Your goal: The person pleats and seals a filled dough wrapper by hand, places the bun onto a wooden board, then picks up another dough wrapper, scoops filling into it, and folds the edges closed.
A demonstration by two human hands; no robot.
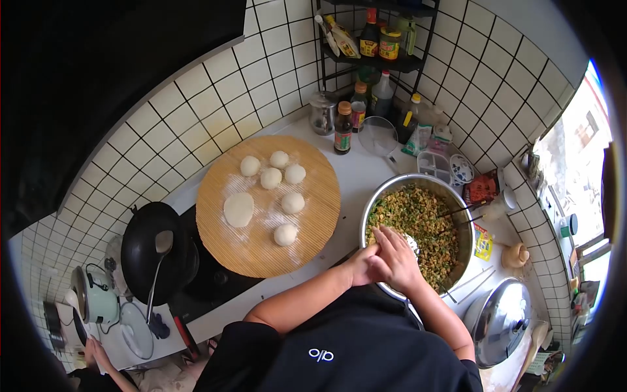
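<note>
Six dough balls (292, 203) on board (219, 251), wok (140, 255) beside; hands (393, 261) partly cover bowl (471, 238).

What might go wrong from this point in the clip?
The left hand and right hand meet over the near side of the metal bowl; leaning on its rim might tip it. The spatula sticks out past the wok, so a passing arm might knock it. The upper dough balls sit close together and might stick.
</note>
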